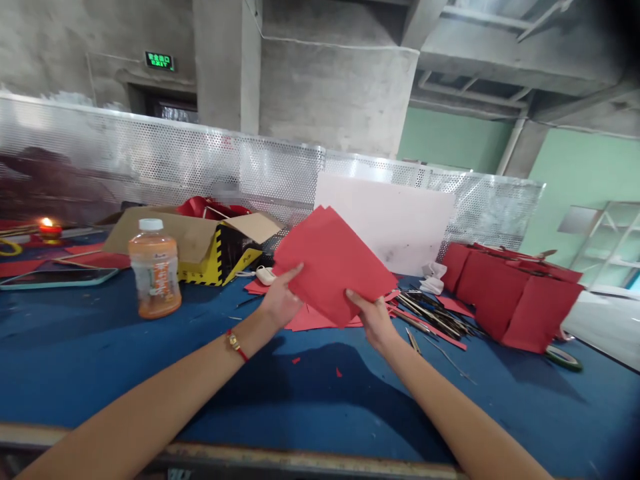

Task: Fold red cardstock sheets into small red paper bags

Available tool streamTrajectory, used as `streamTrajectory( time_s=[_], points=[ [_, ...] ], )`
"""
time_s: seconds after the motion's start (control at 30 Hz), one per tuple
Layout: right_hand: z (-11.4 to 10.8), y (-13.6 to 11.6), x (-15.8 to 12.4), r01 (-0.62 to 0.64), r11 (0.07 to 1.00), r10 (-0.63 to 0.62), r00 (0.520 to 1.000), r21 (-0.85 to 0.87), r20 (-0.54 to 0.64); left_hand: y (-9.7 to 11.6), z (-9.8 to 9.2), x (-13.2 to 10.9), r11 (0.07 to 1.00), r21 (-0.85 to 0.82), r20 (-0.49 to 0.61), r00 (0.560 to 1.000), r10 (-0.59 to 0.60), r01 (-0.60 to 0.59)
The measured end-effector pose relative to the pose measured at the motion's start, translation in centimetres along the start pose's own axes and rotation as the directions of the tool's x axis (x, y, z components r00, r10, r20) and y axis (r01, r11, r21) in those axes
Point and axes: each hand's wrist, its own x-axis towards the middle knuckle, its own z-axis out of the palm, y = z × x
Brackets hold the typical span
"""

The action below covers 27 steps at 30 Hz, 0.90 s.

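Observation:
Between both hands, a small stack of red paper sheets (333, 263) is held up above the table, tilted with one corner pointing down. My left hand (284, 301), with a red cord bracelet on its wrist, grips the left lower edge, thumb on the front face. On the right lower edge, my right hand (373, 317) pinches the sheets, its thumb also in front. The fingers behind the paper are hidden. Below and behind the stack, more red paper (320, 320) lies on the blue tabletop (310, 407).
A drink bottle (155, 273) stands left, before an open cardboard box (220, 250). A phone (57, 279) and a lit candle (50, 230) are farther left. Thin sticks and tools (440, 317), red paper bags (515, 293) and a tape roll (564, 358) lie right. A perforated metal screen (280, 170) stands behind.

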Motion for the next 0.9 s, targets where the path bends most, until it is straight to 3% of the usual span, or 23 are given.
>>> streamTrajectory(
  time_s=[0.07,0.17,0.3,0.37,0.5,0.63,0.8,0.9],
  points=[
    [-1.2,-0.7,1.1,0.035,0.999,-0.035,0.999,-0.016,-0.037,0.8,-0.7,0.4,0.999,0.007,-0.023,0.999,0.044,-0.044],
    [-3.0,-1.9,2.3,-0.02,1.0,0.019,0.997,-0.011,-0.073,2.1,-2.0,1.0,0.985,0.163,0.032,0.998,0.055,-0.059],
    [-4.0,-2.6,2.4,-0.177,0.976,0.189,0.978,-0.128,0.087,2.0,-2.7,0.7,0.929,0.368,0.106,0.992,-0.071,0.027],
    [-3.9,-2.4,2.2,-0.205,0.965,0.224,0.969,-0.164,0.108,1.1,-2.7,0.4,0.906,0.417,0.096,0.988,-0.119,0.068],
    [-3.7,-2.0,2.1,-0.166,0.978,0.177,0.981,-0.129,0.075,-0.5,-2.3,-0.1,0.935,0.334,0.089,0.983,-0.16,0.122],
    [-3.7,-2.3,2.1,-0.127,0.988,0.138,0.982,-0.092,0.128,-1.0,-2.0,-0.3,0.965,0.241,0.067,0.99,-0.12,0.101],
    [-3.5,-2.4,1.8,-0.164,0.979,0.181,0.972,-0.124,0.148,-1.7,-2.2,-0.4,0.947,0.268,0.126,0.968,-0.215,0.176],
    [-3.4,-2.1,1.8,-0.132,0.984,0.146,0.982,-0.116,0.119,-2.1,-2.3,-0.4,0.961,0.248,0.158,0.974,-0.163,0.12]
  ],
)
